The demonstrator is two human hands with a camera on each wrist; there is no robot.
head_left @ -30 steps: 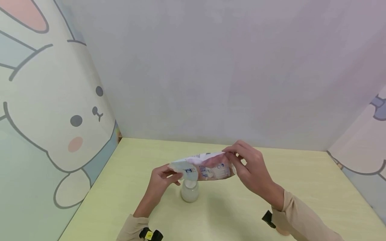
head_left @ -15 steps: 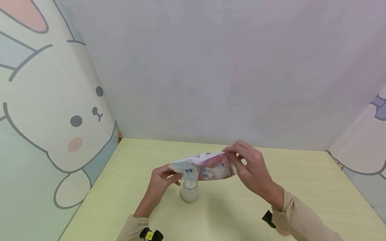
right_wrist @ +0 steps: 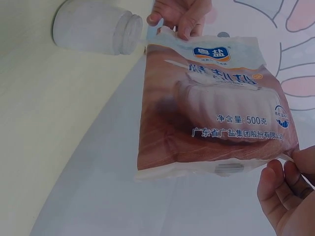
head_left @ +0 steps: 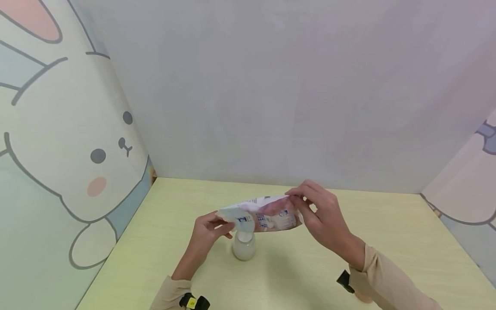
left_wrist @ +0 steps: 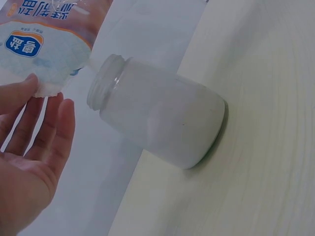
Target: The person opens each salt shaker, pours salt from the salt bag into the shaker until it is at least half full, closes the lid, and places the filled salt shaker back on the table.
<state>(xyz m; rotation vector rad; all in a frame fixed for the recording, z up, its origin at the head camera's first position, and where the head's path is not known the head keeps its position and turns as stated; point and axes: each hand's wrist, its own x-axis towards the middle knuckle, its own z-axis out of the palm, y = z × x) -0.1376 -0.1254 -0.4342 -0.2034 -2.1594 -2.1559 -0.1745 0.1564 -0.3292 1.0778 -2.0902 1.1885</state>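
Observation:
A salt bag (head_left: 271, 217) with a brown and pale blue print is held up off the table, sloping down towards the left. My left hand (head_left: 207, 234) pinches its pale top end between thumb and fingers. At the raised far end, my right hand (head_left: 319, 215) pinches a bottom corner, plain in the right wrist view, where the bag (right_wrist: 211, 108) looks slack and nearly flat. Just under the lower end stands an upright glass jar (head_left: 244, 249) without a lid. Cloudy white fills the jar (left_wrist: 162, 110) in the left wrist view; the bag's end is close by its mouth.
The pale yellow table (head_left: 387, 232) runs back to a grey wall (head_left: 271, 107). A rabbit-print panel (head_left: 58, 150) rises along the left side. Under the right sleeve (head_left: 387, 280) a small light-brown round thing (head_left: 363, 298) partly shows.

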